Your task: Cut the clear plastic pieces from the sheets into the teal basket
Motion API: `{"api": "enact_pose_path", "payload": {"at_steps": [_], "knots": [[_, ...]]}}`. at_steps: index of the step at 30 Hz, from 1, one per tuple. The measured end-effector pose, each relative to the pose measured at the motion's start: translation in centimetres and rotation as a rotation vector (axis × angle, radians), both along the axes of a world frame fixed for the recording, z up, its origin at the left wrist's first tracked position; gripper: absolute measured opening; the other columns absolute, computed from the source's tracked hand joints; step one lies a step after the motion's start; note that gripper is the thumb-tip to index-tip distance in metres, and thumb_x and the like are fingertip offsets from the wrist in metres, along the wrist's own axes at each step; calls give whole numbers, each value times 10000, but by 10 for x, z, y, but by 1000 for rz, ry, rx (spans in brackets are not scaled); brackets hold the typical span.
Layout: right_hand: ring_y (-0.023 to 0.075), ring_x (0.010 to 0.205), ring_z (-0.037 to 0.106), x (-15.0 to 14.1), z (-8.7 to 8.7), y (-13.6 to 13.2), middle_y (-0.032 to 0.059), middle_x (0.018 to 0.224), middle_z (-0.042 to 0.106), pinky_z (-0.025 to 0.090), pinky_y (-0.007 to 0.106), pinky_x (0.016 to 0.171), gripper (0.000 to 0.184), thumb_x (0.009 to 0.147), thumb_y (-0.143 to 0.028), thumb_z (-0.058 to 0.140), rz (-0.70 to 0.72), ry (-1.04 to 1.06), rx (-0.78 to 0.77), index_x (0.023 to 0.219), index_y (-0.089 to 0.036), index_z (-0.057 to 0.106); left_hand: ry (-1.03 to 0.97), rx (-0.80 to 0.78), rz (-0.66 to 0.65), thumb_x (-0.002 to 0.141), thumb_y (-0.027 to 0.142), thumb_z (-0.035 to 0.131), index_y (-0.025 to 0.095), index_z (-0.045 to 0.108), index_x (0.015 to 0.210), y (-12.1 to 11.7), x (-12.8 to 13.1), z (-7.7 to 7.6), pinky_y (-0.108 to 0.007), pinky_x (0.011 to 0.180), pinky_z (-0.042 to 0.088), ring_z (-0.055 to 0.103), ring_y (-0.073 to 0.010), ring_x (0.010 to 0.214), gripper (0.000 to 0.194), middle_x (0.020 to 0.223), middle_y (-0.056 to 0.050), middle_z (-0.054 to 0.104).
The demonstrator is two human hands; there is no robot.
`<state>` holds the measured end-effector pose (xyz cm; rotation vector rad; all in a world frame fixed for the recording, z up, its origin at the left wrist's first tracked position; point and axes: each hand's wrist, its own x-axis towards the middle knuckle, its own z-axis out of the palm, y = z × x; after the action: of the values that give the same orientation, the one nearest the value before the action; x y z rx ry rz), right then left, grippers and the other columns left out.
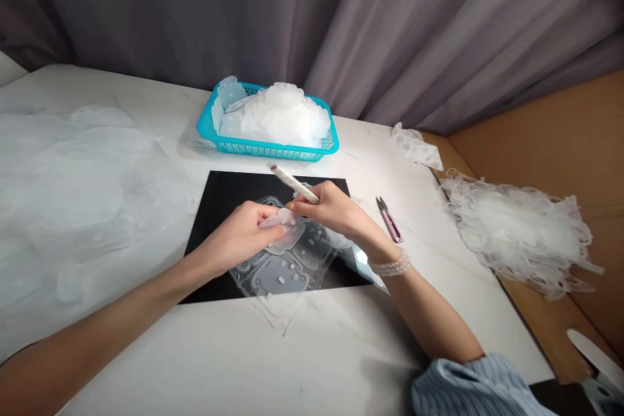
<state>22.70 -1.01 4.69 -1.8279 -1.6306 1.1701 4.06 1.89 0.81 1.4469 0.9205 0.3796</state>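
Over the black mat (202,224), my left hand (246,231) pinches a small translucent white plastic piece (291,234) between thumb and fingers. My right hand (327,207) is closed round a white pen-shaped tool (295,184), whose dark-ended back points up and to the left. Its working tip is hidden by the fingers, close to the edge of the plastic piece. Beneath both hands lies a clear moulded plastic sheet (280,276) with rounded shapes and small raised bits, reaching past the mat's front edge.
A blue basket (270,151) heaped with translucent pieces stands behind the mat. Thread snips (389,220) lie to the right. Farther right is a pile of clear plastic frames (524,227), with a perforated scrap (416,147) behind. Many translucent sheets (73,188) cover the table's left side.
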Motion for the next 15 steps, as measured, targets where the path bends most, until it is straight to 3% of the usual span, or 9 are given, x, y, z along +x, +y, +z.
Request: {"api": "enact_pose_path", "payload": {"at_steps": [5,8,11,15], "knots": [[97,570,396,-4,-6,-6,-17,611,521,304,250,530,189,811,-301,601,-29,21,118,736,-148,685,81,96,-27,812,353,623,178,520,539,-2,9,4,-251,479,211,370,-92,473,340,504,50,411],[104,569,395,0,-15,-6,-16,587,517,294,261,544,215,850,-289,556,-44,-147,243,718,-163,668,95,242,42,841,337,590,175,532,526,-5,12,3,-257,468,175,345,-90,464,358,482,49,400],[113,555,364,13,-28,-1,-12,559,483,259,284,547,237,863,-247,539,-90,-411,270,645,-172,594,51,243,222,812,363,659,174,701,663,-2,7,-3,-237,477,319,529,-143,547,244,570,23,601],[121,544,356,33,-37,7,-6,552,476,255,296,557,220,848,-209,564,-152,-487,238,631,-175,578,-197,-32,458,758,378,765,168,778,897,11,-6,-4,-271,741,535,696,-219,871,253,896,-45,768]]}}
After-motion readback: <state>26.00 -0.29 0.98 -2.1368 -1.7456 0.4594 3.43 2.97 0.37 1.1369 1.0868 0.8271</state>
